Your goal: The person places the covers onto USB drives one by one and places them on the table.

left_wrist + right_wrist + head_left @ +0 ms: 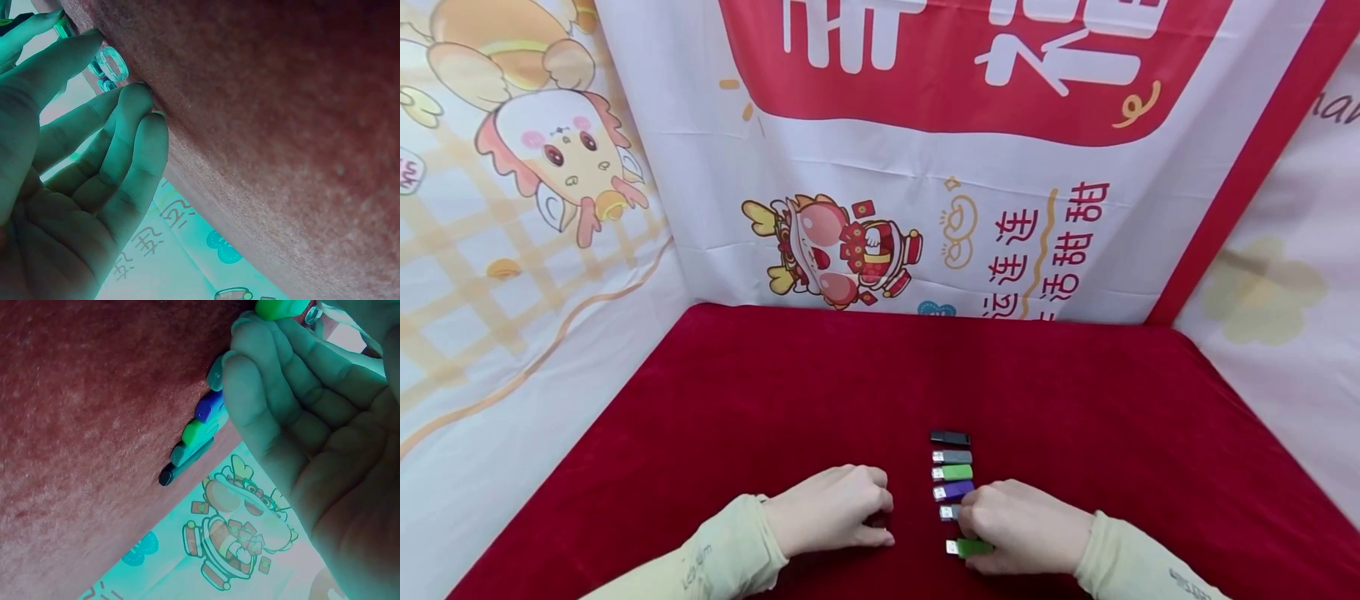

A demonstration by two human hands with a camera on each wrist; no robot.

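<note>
Several USB flash drives lie in a column on the red cloth. From the far end they are a black one point(951, 437), a grey one point(957, 457), a bright green one point(957, 472), a purple one point(955, 491) and another grey one point(949, 512), partly covered by my right hand point(1028, 527). That hand's fingertips and thumb hold a green flash drive point(281, 307) at the near end, its metal plug pointing left. To the left of the column, my left hand point(838, 508) rests on the cloth with loosely curled fingers; I see nothing held in it.
Red cloth point(775, 392) covers the table. A printed white curtain point(865, 158) hangs behind its far edge, with more printed curtains point(535, 275) at both sides.
</note>
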